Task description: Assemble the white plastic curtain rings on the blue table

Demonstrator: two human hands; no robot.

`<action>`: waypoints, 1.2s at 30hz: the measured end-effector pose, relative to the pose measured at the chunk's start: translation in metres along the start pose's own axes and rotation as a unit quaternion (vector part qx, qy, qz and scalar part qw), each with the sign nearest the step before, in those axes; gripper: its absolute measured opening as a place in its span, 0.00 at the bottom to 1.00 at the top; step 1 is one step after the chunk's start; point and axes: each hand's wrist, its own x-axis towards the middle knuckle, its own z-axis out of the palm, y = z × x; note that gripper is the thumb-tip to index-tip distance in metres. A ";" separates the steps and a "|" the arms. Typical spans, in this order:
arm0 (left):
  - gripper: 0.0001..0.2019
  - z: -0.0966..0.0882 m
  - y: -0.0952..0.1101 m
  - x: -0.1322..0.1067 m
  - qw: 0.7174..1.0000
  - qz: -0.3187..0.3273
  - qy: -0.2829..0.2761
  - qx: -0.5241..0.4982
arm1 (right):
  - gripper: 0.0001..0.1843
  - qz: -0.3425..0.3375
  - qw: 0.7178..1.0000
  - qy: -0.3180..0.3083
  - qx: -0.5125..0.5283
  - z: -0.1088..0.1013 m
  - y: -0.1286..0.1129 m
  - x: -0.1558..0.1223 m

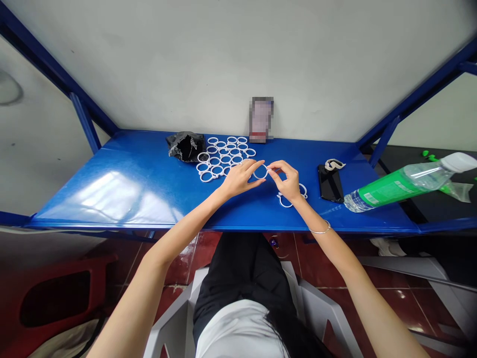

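Both my hands hold one white plastic ring [260,172] above the blue table [130,184]. My left hand [241,178] pinches the ring's left side with fingers closed. My right hand [286,181] pinches its right side, fingers curled. Under my right wrist lie two more white rings [286,199] on the table. Behind my hands, several white rings [223,155] sit in neat rows. A silver bangle [321,230] circles my right wrist.
A crumpled black bag [186,145] lies left of the ring rows. A black phone [330,184] with a white clip [334,164] lies to the right. A green-labelled water bottle [402,185] lies tilted at far right. A small card [261,119] leans on the wall.
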 end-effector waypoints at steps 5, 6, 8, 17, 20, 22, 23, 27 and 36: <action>0.24 0.000 0.001 0.000 1.000 0.001 -0.002 -0.001 | 0.08 -0.015 1.000 0.006 0.005 0.000 0.001 0.000; 0.24 0.000 0.001 0.000 1.000 0.002 -0.001 0.000 | 0.08 -0.016 1.000 0.006 0.005 0.000 0.001 0.000; 0.24 0.000 0.001 0.000 1.000 0.004 -0.002 0.003 | 0.08 -0.014 1.000 0.003 0.002 -0.001 0.001 0.000; 0.22 0.001 -0.001 0.000 0.999 0.011 -0.037 0.004 | 0.10 -0.016 1.000 -0.021 -0.010 0.000 0.004 0.000; 0.22 0.001 -0.002 0.000 0.999 0.010 -0.046 0.009 | 0.11 -0.006 0.999 -0.029 -0.013 0.000 0.004 0.000; 0.22 0.002 -0.003 0.000 0.999 0.011 -0.051 0.010 | 0.11 0.002 0.999 -0.038 -0.011 0.000 0.003 0.000; 0.22 0.002 -0.004 0.000 0.998 0.010 -0.053 0.009 | 0.11 0.007 0.999 -0.044 -0.010 0.000 0.003 0.001; 0.21 0.003 -0.005 0.000 0.998 0.007 -0.056 0.008 | 0.11 0.018 0.998 -0.060 -0.007 0.000 0.002 0.002; 0.19 0.002 -0.005 0.000 0.998 0.021 -0.052 -0.005 | 0.09 0.009 0.998 -0.062 0.003 0.001 0.006 0.001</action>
